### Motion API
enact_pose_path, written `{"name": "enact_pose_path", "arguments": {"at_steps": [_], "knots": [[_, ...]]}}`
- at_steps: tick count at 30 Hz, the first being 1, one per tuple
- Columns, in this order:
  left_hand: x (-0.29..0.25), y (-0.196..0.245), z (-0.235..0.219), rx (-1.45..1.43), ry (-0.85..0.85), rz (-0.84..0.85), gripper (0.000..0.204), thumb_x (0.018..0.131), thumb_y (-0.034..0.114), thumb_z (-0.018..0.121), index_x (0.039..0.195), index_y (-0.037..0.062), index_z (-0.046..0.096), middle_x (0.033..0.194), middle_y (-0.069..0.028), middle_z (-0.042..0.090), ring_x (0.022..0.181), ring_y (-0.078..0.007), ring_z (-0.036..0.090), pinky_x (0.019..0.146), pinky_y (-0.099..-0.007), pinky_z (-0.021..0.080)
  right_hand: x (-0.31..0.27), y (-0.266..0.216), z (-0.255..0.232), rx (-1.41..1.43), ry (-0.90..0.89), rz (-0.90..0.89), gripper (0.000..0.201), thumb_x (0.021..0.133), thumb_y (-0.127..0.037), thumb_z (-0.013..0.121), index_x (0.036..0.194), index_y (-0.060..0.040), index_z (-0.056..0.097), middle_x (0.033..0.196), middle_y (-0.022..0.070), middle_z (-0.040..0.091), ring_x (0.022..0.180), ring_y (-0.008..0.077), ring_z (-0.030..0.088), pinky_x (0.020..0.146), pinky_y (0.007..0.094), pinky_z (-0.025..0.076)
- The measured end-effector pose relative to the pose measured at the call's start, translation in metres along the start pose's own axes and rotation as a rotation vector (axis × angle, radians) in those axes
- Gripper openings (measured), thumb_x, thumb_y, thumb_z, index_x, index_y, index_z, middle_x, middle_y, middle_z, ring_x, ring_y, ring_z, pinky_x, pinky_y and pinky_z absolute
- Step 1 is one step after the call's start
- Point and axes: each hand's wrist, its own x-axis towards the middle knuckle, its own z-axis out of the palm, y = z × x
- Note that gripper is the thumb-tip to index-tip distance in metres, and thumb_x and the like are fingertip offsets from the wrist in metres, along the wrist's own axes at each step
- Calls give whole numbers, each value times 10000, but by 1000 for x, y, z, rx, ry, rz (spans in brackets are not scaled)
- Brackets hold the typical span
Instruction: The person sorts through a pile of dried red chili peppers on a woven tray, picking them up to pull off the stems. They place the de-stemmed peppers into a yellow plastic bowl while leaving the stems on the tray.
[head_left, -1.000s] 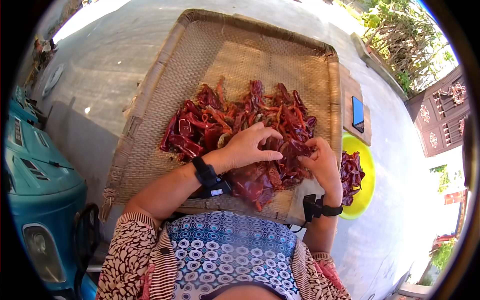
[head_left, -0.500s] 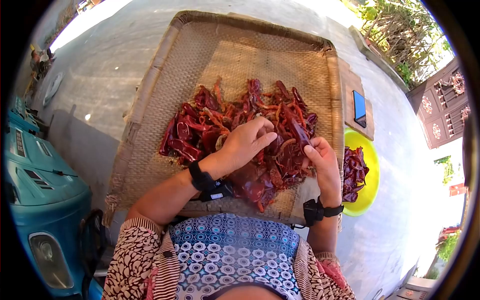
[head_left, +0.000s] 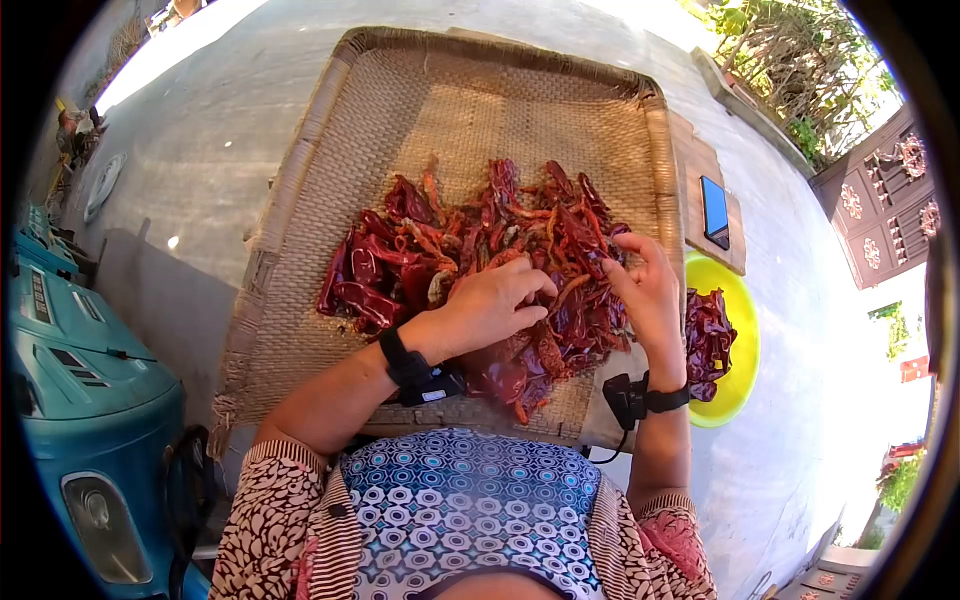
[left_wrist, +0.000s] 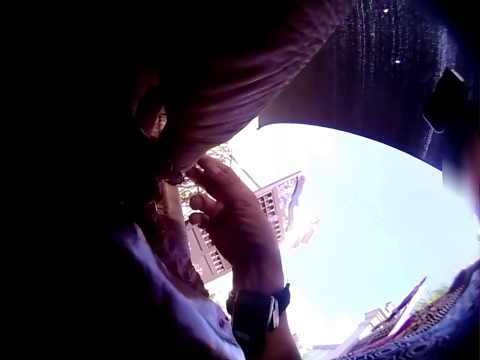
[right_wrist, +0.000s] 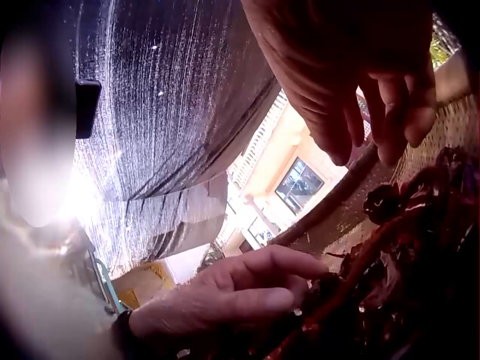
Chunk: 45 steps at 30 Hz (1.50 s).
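Note:
Dried red chili peppers [head_left: 385, 262] lie in a loose heap on a large woven tray [head_left: 400, 110]. My left hand [head_left: 492, 305] rests low over the middle of the heap, its fingers loosely bent and its thumb apart from them. In the right wrist view that left hand [right_wrist: 225, 292] has its fingertips right at the peppers. My right hand [head_left: 648, 295] is over the heap's right side, fingers bent forward beside a long dark red pepper [head_left: 580, 238]. From the right wrist, the right hand's fingers [right_wrist: 390, 120] hang loosely above the peppers with nothing visible between them.
A yellow basin [head_left: 742, 350] holding more dark red peppers [head_left: 708, 340] stands right of the tray. A phone [head_left: 714, 212] lies on a wooden board [head_left: 735, 245] beside the tray's rim. A teal vehicle [head_left: 95, 400] stands at the left.
Half a second ago my right hand pinched a long dark red pepper; now its fingers are spread farther up, beside the peppers. The left hand has lowered slightly and stays over the middle.

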Motion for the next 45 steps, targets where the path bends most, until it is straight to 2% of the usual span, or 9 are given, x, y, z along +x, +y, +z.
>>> {"name": "enact_pose_path", "arguments": {"at_steps": [6, 10, 14, 17, 27, 34, 37, 41, 45], "knots": [[2, -6, -3, -101, 37, 49, 255, 886, 154, 673, 1125, 85, 617, 874, -64, 553, 741, -181, 588, 684, -321, 493, 28, 21, 31, -542, 90, -202, 225, 879, -211, 634, 1089, -130, 631, 979, 93, 650, 879, 317, 648, 751, 416, 506], [3, 1, -6, -295, 130, -100, 425, 900, 116, 659, 1297, 70, 516, 894, -67, 582, 705, -138, 567, 652, -289, 486, 24, 21, 27, -312, 193, -185, 204, 908, -179, 622, 1088, -86, 628, 869, 77, 664, 733, 234, 647, 643, 341, 497], [6, -10, 4, -217, 326, 32, 631, 900, 54, 645, 1459, 91, 356, 956, -58, 578, 694, -93, 542, 643, -250, 481, 5, 1, 16, 465, -240, 121, 159, 978, -146, 575, 1059, -14, 611, 778, -19, 614, 588, 31, 530, 545, 191, 413], [5, -10, 5, -311, 249, 14, 632, 904, 51, 635, 1464, 87, 344, 983, -60, 574, 689, -91, 536, 640, -248, 479, -8, -10, 8, 643, -281, 208, 149, 972, -135, 581, 1063, -22, 613, 792, -7, 615, 595, 48, 540, 550, 201, 425], [2, -7, 6, -142, 66, 84, 259, 880, 113, 642, 1139, 113, 637, 971, -25, 560, 744, -137, 578, 684, -283, 494, -34, 53, -55, 1333, 454, 262, 270, 1006, -289, 527, 1144, -61, 570, 953, 24, 625, 784, 96, 531, 669, 246, 463], [2, -2, 2, -128, 6, 18, 233, 872, 157, 647, 1100, 104, 648, 969, -42, 569, 793, -181, 595, 722, -313, 494, 3, 29, -4, 51, -49, 205, 316, 920, -327, 640, 1097, -69, 598, 1016, 60, 617, 868, 168, 614, 732, 316, 489], [3, -3, 1, -180, 19, 20, 265, 871, 141, 648, 1122, 65, 614, 957, -72, 577, 830, -218, 595, 746, -331, 490, 9, 36, 12, -569, 16, -124, 302, 851, -285, 691, 1074, -99, 609, 1011, 94, 629, 900, 275, 636, 760, 386, 486], [3, -10, 4, -291, 56, -29, 434, 909, 161, 642, 1307, 71, 494, 901, -40, 604, 721, -124, 570, 673, -287, 484, 7, 33, 16, -411, -41, -19, 281, 815, -253, 706, 1018, -89, 603, 981, 115, 630, 896, 336, 625, 762, 418, 478], [4, -5, 5, -404, 163, -106, 523, 923, 171, 647, 1370, 31, 415, 841, -97, 635, 781, -202, 619, 732, -335, 495, 0, 26, 14, -130, -66, -49, 266, 812, -125, 714, 1025, -48, 575, 892, 66, 623, 755, 189, 617, 654, 324, 480]]}}
